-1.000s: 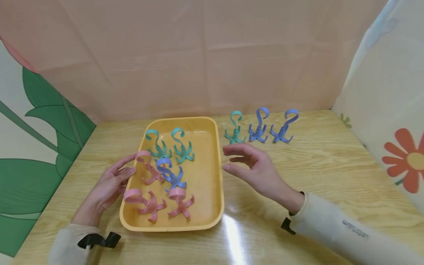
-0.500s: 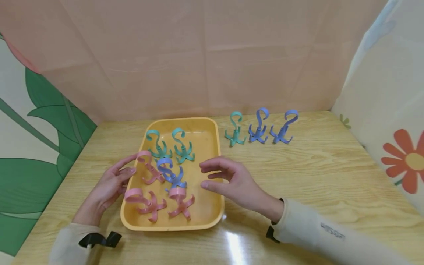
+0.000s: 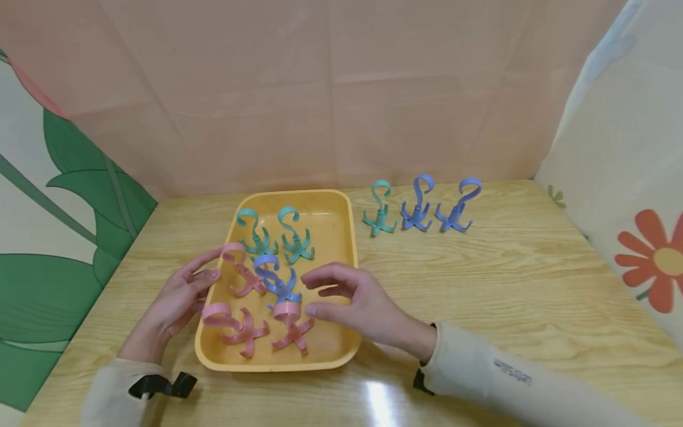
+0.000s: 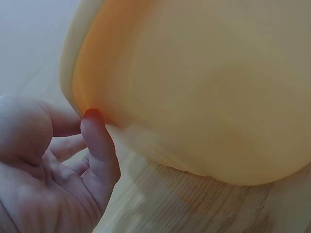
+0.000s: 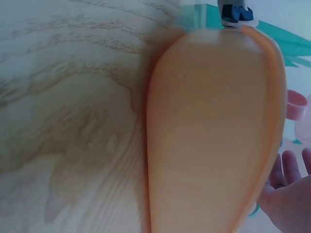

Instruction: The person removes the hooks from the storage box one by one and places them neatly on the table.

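Observation:
In the head view a yellow tray [image 3: 325, 356] holds pink, teal and blue plastic hooks, each with a curled top and several prongs. My left hand [image 3: 178, 302] holds the tray's left rim; in the left wrist view its fingers [image 4: 99, 141] meet the rim from outside. My right hand [image 3: 354, 299] hovers over the tray's right half, fingers bent and apart, with nothing in them. Closest to its fingertips are a blue hook [image 3: 283, 289] and a front pink hook [image 3: 293, 335]. Another pink hook [image 3: 245, 333] lies front left, a third pink hook [image 3: 249, 281] behind it.
Two teal hooks, a left one [image 3: 258, 242] and a right one [image 3: 297, 243], lie at the tray's back. On the wooden table [image 3: 507, 279] to the right stand a teal hook [image 3: 380, 219] and two blue hooks [image 3: 416, 213]. A pink backdrop [image 3: 331, 95] rises behind.
My right hand has moved left and slightly down, from beside the tray's right rim to over the tray. The left hand and the hooks have stayed in place.

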`<state>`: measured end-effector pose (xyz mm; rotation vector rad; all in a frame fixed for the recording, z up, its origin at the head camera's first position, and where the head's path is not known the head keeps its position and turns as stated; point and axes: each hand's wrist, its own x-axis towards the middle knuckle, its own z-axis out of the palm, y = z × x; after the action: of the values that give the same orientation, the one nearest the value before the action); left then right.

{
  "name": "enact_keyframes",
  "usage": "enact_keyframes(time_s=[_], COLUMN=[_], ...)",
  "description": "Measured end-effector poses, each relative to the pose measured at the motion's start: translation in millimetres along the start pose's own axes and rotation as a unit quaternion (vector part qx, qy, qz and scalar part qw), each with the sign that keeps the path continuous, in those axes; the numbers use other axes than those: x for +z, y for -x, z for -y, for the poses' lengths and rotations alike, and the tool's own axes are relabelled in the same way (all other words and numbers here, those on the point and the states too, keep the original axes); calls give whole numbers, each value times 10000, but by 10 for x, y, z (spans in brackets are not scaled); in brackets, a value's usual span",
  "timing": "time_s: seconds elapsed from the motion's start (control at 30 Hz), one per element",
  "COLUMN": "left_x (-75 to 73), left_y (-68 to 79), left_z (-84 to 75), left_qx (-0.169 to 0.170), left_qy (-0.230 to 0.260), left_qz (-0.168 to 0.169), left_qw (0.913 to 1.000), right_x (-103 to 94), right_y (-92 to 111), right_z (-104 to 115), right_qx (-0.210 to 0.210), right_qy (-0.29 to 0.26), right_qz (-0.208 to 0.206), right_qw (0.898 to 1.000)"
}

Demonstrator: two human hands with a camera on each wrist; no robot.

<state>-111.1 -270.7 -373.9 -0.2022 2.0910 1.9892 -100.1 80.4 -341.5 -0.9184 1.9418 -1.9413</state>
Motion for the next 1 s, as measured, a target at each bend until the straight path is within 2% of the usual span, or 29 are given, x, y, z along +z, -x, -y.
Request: enact_keyframes(time_s=[0.47, 0.67, 0.83, 1.0], left_x=[2, 4, 3, 1], left_y=[1, -4, -6, -8], left_z=[5, 6, 8, 11], left_qx=[23, 20, 52, 72], left_qy=[-16, -7, 4, 17], left_qz=[26, 21, 26, 33], left_qw=[10000, 10000, 10000, 10000], right_x=[138, 185, 208, 215], right_y=[-65, -65, -60, -62], right_z=[-79, -78, -62, -49], right_qx=[419, 479, 711, 846], right_qy=[96, -214, -597, -689], right_qz=[242, 364, 383, 342], right_qw=[9988, 9980, 9949, 9934])
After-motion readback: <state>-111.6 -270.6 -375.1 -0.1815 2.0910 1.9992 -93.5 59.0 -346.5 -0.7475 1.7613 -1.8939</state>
